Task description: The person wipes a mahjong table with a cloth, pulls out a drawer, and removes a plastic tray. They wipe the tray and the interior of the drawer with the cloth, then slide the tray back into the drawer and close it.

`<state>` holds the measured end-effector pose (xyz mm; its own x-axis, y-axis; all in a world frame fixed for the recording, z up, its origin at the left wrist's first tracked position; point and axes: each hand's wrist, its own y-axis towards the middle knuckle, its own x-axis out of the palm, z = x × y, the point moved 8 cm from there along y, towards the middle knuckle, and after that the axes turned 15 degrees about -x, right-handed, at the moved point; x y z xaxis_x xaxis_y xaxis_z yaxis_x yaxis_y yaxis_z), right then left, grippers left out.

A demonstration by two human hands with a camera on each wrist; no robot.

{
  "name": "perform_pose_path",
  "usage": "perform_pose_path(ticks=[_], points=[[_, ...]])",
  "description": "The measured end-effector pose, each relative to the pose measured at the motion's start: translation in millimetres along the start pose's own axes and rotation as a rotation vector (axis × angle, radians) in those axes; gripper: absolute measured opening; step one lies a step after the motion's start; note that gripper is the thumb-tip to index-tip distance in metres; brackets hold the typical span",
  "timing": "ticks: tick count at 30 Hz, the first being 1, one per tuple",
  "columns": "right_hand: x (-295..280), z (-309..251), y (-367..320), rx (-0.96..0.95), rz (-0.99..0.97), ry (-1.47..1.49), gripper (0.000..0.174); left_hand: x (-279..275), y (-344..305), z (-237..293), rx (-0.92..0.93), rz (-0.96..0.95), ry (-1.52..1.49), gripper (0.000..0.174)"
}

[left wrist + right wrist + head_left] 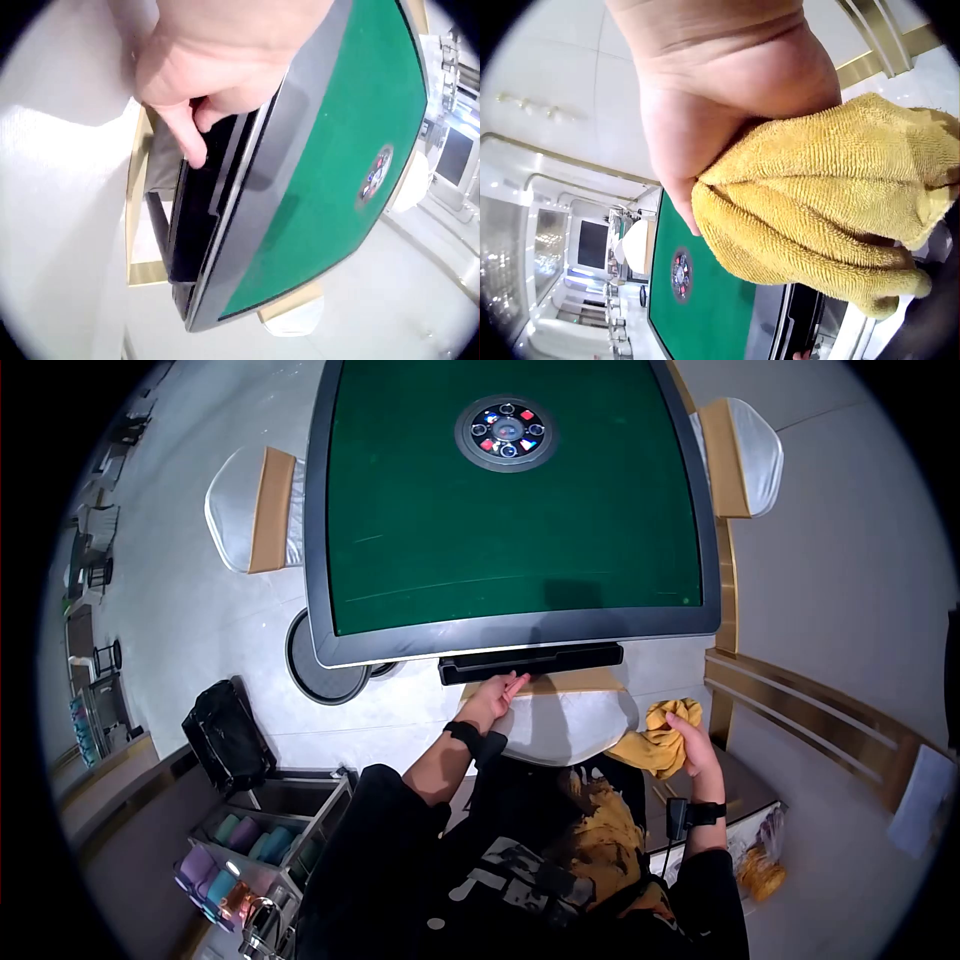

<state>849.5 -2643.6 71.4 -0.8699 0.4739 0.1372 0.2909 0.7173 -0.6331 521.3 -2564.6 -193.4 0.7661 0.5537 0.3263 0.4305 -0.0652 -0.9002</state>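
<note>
Yellow cloth [817, 199] gripped by the right hand [697, 750], fingers pinching it! Left hand [488, 701] touches the black drawer [580, 658] under the desk [500, 540]; whether its fingers pinch, can't tell.

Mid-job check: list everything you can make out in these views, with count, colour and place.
Cloth: one, yellow, in the right hand
Table: one, green top with grey border, centre
Drawer: one, black, under the near edge
Round console: one, dark, on the green top
Chairs: at least three, white and tan, left, right and near sides
Round tray: one, dark, by the near left corner
Bag: one, black, left
Rolled items: several, teal and purple, lower left
Railing: one, brown, right
Wrist straps: two, black, one per wrist
Sleeves: two, black, bottom
Left hand: one, bare, at the drawer
Right hand: one, bare, gripping the cloth
</note>
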Motion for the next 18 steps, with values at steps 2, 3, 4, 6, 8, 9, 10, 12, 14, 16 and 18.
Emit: perform_pose_path(ticks=[2,3,4,6,8,9,10,12,14,16,18], points=[[-1.0,-1.1,1.0,0.02,0.002,-0.011,0.029,-3.9,0.7,3.3,0.023,0.0,0.029,0.012],[-1.7,0.2,3.0,0.03,-0.002,-0.016,0.029,-8.7,10.9,12.3,0.05,0.005,0.046,0.012],[-2.8,1.0,5.8,0.036,-0.003,-0.021,0.03,-9.8,23.1,21.8,0.067,-0.02,0.104,0.015],[-7.3,0.1,8.1,0.034,-0.009,-0.043,0.03,-18.5,55.5,32.5,-0.014,0.017,0.108,0.02],[-10.0,-5.0,10.8,0.018,-0.036,-0.08,0.03,-10.1,51.2,35.6,-0.025,0.039,0.103,0.034],[-12.1,-6.4,11.6,0.021,-0.042,-0.082,0.03,-4.6,41.9,39.3,-0.009,0.013,0.146,0.032],[-13.4,-8.4,15.1,0.016,-0.049,-0.08,0.03,-3.6,36.8,41.9,0.007,0.08,0.084,0.03],[-16.3,-12.6,16.6,0.011,-0.053,-0.075,0.03,-5.5,40.6,44.7,0.007,0.096,-0.106,0.033],[-21.7,-20.0,18.9,0.008,-0.048,-0.075,0.03,18.6,14.1,44.7,0.193,-0.173,-0.134,0.035],[-31.9,-24.4,24.2,-0.001,-0.048,-0.07,0.03,46.2,-25.1,45.2,0.258,-0.392,-0.105,0.039],[-44.2,-21.7,31.3,0.045,-0.058,-0.025,0.03,47.7,-28.2,45.2,0.197,-0.277,-0.075,0.032]])
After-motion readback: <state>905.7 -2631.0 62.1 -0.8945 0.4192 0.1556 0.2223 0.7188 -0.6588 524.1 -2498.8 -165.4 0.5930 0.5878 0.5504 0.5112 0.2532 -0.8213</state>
